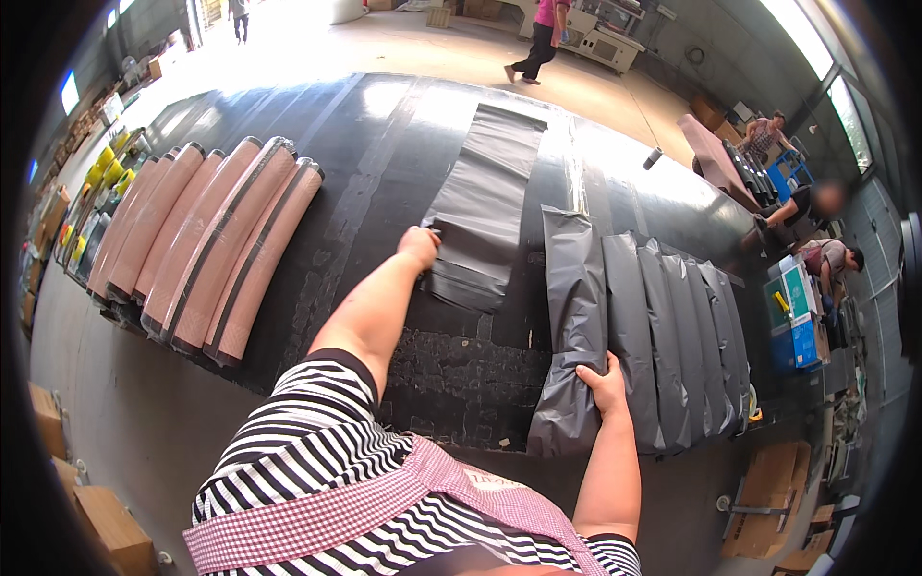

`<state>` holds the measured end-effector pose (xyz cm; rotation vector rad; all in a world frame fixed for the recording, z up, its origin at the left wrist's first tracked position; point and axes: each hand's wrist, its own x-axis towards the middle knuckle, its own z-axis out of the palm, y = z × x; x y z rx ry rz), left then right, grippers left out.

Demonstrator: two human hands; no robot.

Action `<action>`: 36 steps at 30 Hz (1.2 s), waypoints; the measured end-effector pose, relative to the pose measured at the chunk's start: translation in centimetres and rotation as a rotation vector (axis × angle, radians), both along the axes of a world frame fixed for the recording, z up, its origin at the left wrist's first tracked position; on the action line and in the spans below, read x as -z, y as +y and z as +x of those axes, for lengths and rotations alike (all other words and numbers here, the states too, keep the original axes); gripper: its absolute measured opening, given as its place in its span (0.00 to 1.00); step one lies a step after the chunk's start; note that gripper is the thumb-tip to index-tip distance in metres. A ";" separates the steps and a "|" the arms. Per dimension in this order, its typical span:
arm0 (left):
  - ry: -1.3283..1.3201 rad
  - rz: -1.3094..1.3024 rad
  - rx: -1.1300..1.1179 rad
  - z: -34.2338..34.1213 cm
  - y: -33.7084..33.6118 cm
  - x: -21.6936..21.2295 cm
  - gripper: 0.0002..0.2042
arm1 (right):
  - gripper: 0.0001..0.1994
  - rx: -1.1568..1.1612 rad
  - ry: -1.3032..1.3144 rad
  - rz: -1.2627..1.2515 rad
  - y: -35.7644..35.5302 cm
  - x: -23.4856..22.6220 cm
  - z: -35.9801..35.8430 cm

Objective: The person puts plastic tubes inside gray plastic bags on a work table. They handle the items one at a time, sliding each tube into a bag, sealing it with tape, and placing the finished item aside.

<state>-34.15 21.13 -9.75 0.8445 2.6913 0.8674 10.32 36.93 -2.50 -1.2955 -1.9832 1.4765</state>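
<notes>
Packing of rolls in grey film appears, in my judgement, to be the step in hand. On the dark table (pixel 461 374), a pile of flat grey bags (pixel 485 192) lies before the person, slightly tilted. The left hand (pixel 420 248) has its grip closed on the left edge of this pile; how many layers it takes, I cannot tell. The right hand (pixel 603 386) touches the nearest grey package (pixel 571 307), with its thumb on the top and its fingers at the right side; whether this grip is firm or only pressing, I cannot tell. This package stands first in a row of similar grey packages (pixel 629 336), side by side at the right. Pink rolls (pixel 226 240) lie at the left, well apart from both hands. The next move probably calls for settling the wrinkled package against its neighbour, then separating one single bag without pulling the whole pile.
</notes>
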 end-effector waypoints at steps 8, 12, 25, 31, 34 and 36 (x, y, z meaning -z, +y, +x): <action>-0.096 0.061 -0.294 -1.6 -15.8 0.9 0.12 | 0.43 -0.026 0.042 0.003 0.4 1.5 0.3; -0.164 -0.027 -0.278 3.6 -18.7 -0.2 0.11 | 0.41 -0.032 0.064 0.006 0.9 2.0 1.0; 0.350 -0.697 -0.456 2.3 -37.1 -15.2 0.52 | 0.36 -0.073 -0.214 0.930 -9.4 -4.0 -0.2; 0.101 -0.621 -0.198 -3.4 -41.9 -18.2 0.61 | 0.30 -0.450 0.162 0.365 -24.8 -2.3 -8.7; -0.284 -0.070 -0.070 -6.4 -44.8 -17.9 0.52 | 0.27 -0.562 0.219 0.316 -31.2 -2.2 -14.5; -0.935 0.553 0.156 -7.3 -45.2 -17.6 0.41 | 0.24 -0.572 0.367 0.013 -33.7 -1.5 -17.4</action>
